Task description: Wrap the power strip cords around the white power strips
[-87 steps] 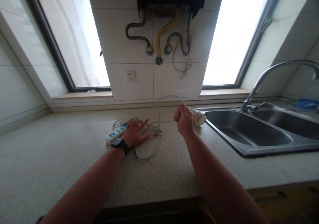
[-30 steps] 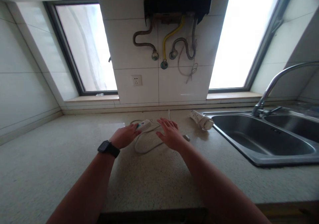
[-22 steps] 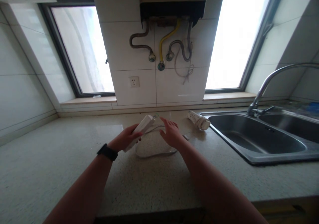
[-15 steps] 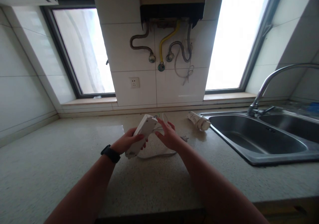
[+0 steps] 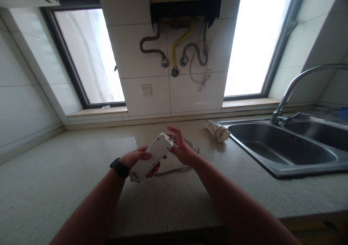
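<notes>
My left hand [image 5: 140, 158], with a dark watch on its wrist, grips a long white power strip [image 5: 152, 158], thumb on top and fingers beneath. The strip is tilted, its flat face with small screws turned up. At its far end thin coloured wires [image 5: 173, 139] come out. My right hand [image 5: 182, 148] is closed around these wires, index finger raised; its thumb is partly hidden by the strip. A pale cord [image 5: 174, 170] loops on the counter behind both hands, its plug [image 5: 196, 150] just beside my right hand.
A white bundle with a wound cord [image 5: 218, 130] lies on the speckled counter [image 5: 67, 187] left of the steel double sink [image 5: 274, 170]. The faucet [image 5: 288, 89] arches over the sink. On the tiled wall are a socket [image 5: 146, 89] and hoses under a water heater [image 5: 186, 9].
The power strip has turned flatter and shifted down and left, showing more of its screwed face. My right hand has come in closer at its wired end, raising its index finger.
</notes>
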`<act>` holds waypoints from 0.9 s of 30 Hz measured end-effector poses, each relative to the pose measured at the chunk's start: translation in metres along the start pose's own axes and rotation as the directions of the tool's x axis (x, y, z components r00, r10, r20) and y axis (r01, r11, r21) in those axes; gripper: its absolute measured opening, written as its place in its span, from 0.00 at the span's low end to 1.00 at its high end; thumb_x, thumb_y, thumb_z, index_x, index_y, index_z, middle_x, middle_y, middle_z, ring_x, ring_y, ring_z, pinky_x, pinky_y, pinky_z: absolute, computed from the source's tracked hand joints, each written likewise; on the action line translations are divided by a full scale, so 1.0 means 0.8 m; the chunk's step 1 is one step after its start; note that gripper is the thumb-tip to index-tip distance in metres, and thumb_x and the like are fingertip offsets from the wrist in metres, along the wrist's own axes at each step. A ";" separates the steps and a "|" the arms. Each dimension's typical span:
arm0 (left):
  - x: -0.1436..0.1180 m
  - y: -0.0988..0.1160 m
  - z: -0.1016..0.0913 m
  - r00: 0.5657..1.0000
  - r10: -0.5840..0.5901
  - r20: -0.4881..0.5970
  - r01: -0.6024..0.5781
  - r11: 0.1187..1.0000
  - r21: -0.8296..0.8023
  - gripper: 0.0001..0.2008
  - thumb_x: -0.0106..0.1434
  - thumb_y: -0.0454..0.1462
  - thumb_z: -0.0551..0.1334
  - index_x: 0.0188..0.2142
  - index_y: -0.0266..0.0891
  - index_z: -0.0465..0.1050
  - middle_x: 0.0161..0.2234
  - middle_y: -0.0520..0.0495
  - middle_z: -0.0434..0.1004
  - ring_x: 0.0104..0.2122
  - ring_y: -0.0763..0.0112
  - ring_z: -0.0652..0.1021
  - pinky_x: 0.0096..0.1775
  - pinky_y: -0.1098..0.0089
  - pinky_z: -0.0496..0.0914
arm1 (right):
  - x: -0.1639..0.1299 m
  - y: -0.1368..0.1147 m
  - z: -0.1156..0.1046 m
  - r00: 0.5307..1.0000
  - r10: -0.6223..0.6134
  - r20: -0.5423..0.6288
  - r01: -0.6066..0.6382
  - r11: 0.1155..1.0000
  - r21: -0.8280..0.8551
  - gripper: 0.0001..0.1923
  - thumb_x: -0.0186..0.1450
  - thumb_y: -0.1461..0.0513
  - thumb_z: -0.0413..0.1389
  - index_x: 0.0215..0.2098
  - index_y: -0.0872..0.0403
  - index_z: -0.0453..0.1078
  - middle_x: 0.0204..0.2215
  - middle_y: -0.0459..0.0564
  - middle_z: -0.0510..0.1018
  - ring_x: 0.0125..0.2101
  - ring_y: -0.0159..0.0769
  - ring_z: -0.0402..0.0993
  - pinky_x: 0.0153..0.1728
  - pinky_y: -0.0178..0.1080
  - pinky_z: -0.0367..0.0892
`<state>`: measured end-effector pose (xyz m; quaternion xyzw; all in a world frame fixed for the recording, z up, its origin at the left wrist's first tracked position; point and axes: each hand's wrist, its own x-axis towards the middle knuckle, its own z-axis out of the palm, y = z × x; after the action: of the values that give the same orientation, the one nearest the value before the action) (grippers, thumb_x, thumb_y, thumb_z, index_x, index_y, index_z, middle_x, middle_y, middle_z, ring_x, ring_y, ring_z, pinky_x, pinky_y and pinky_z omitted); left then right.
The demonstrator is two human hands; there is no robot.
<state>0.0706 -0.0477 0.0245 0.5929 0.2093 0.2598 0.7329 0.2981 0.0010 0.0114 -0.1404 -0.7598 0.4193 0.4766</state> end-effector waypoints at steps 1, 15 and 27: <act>0.000 -0.001 0.001 0.998 -0.042 0.038 0.042 0.999 -0.015 0.29 0.57 0.46 0.64 0.54 0.31 0.66 0.33 0.38 0.77 0.27 0.62 0.79 0.25 0.67 0.72 | -0.001 -0.004 0.001 1.000 -0.010 0.004 0.010 1.000 -0.010 0.35 0.63 0.55 0.59 0.63 0.46 0.49 0.52 0.55 0.68 0.50 0.37 0.66 0.51 0.44 0.63; 0.007 -0.004 -0.008 0.959 0.169 -0.226 -0.163 0.986 0.043 0.28 0.58 0.47 0.63 0.54 0.34 0.65 0.34 0.42 0.75 0.26 0.65 0.78 0.26 0.67 0.71 | 0.012 -0.015 -0.015 0.995 0.063 -0.077 -0.053 0.990 0.134 0.19 0.66 0.49 0.53 0.27 0.55 0.67 0.23 0.47 0.72 0.29 0.33 0.70 0.39 0.40 0.66; 0.040 -0.003 0.005 0.448 0.466 -0.763 -0.419 0.863 0.281 0.23 0.60 0.51 0.62 0.44 0.34 0.68 0.32 0.44 0.77 0.27 0.68 0.78 0.30 0.67 0.72 | 0.002 -0.018 0.020 0.954 0.290 0.075 -0.297 0.886 0.356 0.18 0.66 0.47 0.50 0.34 0.53 0.64 0.16 0.36 0.56 0.13 0.24 0.49 0.12 0.29 0.51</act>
<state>0.0984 -0.0307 0.0232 0.4592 0.3647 0.6769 0.4449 0.2864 -0.0148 0.0206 -0.1590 -0.6439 0.6208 0.4180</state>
